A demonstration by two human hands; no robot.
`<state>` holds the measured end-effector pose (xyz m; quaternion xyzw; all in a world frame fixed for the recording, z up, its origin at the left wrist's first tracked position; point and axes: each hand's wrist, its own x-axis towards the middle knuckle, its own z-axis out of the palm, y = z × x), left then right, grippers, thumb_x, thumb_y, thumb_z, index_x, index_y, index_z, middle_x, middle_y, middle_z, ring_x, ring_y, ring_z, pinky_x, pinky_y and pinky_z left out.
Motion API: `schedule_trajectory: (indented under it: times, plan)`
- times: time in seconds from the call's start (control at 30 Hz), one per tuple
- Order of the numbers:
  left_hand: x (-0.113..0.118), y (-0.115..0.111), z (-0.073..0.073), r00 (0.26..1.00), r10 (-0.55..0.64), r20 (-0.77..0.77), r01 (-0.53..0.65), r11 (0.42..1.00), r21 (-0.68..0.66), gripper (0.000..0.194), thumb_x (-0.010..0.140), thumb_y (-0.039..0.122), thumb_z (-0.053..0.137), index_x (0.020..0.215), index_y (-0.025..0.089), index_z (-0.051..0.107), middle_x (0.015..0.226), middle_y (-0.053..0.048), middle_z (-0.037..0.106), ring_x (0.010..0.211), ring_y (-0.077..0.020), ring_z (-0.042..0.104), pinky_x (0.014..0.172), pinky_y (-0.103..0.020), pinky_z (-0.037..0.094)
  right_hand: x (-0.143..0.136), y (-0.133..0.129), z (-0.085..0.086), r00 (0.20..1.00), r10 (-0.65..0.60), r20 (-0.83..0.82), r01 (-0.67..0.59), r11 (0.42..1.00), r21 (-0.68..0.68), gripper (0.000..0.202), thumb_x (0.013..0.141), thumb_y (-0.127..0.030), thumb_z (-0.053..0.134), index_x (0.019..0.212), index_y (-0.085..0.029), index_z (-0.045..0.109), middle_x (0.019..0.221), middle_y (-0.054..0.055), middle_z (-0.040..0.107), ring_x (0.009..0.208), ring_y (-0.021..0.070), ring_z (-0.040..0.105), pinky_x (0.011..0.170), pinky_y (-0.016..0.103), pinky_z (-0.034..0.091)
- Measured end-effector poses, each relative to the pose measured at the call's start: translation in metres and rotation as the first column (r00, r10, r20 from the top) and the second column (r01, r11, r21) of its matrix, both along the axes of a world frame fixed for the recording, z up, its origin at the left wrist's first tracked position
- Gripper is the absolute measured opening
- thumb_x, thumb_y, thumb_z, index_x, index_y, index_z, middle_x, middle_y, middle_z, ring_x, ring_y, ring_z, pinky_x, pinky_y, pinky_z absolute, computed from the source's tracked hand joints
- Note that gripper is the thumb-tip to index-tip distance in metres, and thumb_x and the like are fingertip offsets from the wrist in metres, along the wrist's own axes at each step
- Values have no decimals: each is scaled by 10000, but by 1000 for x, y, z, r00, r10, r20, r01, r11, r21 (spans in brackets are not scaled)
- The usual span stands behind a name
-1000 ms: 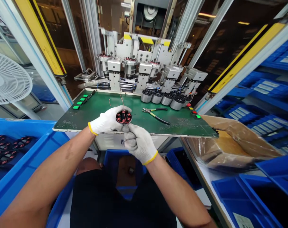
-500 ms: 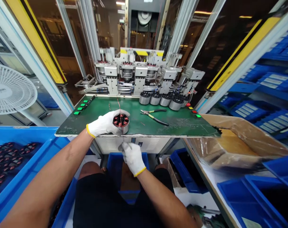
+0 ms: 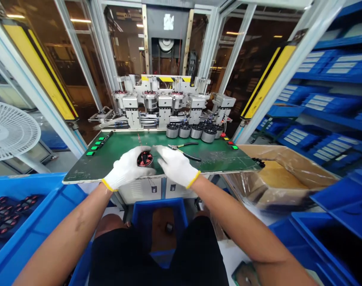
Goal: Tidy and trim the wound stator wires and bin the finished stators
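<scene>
My left hand (image 3: 125, 167), in a white glove with a yellow cuff, is wrapped round a wound motor stator (image 3: 145, 159) near the table's front edge. Red-copper windings show inside its dark ring, and thin wires (image 3: 140, 141) rise from it. Thin dark wire ends hang below the table edge beneath that hand. Just right of the stator is my right hand (image 3: 179, 167), gloved alike, fingers stretched towards it and apart. Whether its greyish fingertips touch the stator or a wire, I cannot tell. Behind it lie cutting pliers (image 3: 185, 151) with black and yellow-green handles.
Several metal-cased stators (image 3: 196, 131) stand at the table's back right, before a machine with clamping stations (image 3: 164, 107). Green buttons (image 3: 93, 148) line the left edge. A blue bin (image 3: 49, 202) of wound parts is at left, a cardboard box (image 3: 276, 171) at right, another blue bin (image 3: 158, 204) below.
My right hand has come up from below the table edge to beside the stator, its fingers now stretched out. My left hand still holds the stator. The camera view has shifted.
</scene>
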<state>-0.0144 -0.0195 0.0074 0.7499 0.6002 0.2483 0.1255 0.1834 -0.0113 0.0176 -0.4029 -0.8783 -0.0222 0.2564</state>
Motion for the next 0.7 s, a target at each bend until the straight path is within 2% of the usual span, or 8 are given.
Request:
schedule_trajectory:
  times: [0.07,0.13,0.3,0.4,0.5,0.57,0.63,0.7]
  plan:
    - [-1,6,-4,1000,7,-16,-7,1000,-5,694,604,560,692,1243,355,518,1181,-15,637,1064,-293,606,897,-417,474,-13,17,4,957,-30,287,24,999,22,319,911,-132,427,1177,-151,602,1054,116,648,955,244,617,817,364,476]
    - [-4,11,-7,999,22,-33,-22,1000,-7,679,592,555,699,1221,360,531,1128,-8,657,1019,-292,624,859,-410,486,-23,19,11,896,-45,442,5,996,92,263,903,-128,416,1031,-147,645,924,119,646,855,280,625,712,386,472]
    - [-8,15,-12,1000,0,-4,0,1000,0,663,584,458,706,1211,325,540,1101,-6,668,976,-271,639,895,-384,483,-20,-8,26,880,-91,465,-80,939,336,335,928,-127,291,1010,-82,612,877,180,616,833,341,610,627,402,434]
    - [-8,14,-11,997,-62,41,61,998,8,622,617,467,690,1206,334,544,1147,12,648,1006,-246,626,944,-369,465,-10,-15,12,882,-91,463,-33,967,254,247,896,-145,364,949,-123,604,797,138,623,749,314,622,596,369,422]
    - [-8,13,-7,995,-76,68,77,997,-12,619,630,496,685,1211,334,546,1158,11,638,1020,-245,615,946,-375,466,-7,-10,-10,886,-112,450,66,991,117,170,848,-154,456,928,-163,606,762,90,639,699,284,631,592,342,426]
    - [-9,13,-4,990,-109,84,112,993,-23,629,630,490,683,1216,306,545,1165,-4,633,1035,-249,609,951,-378,464,-8,-5,-17,890,-110,442,101,994,44,170,838,-150,482,938,-171,618,780,81,653,716,278,638,611,338,436]
    - [-11,12,0,985,-145,89,148,989,-27,634,627,471,684,1216,286,542,1172,-11,629,1052,-251,604,947,-373,467,-7,0,-12,905,-73,420,89,996,-21,163,877,-182,486,916,-166,644,797,85,667,765,271,643,656,338,449]
    - [-10,8,5,990,-130,55,132,991,-34,664,620,472,692,1242,311,520,1186,-7,624,1061,-264,604,918,-381,478,-6,7,2,958,-64,280,87,994,-71,206,932,-264,489,940,-165,669,840,86,681,815,252,641,713,331,460]
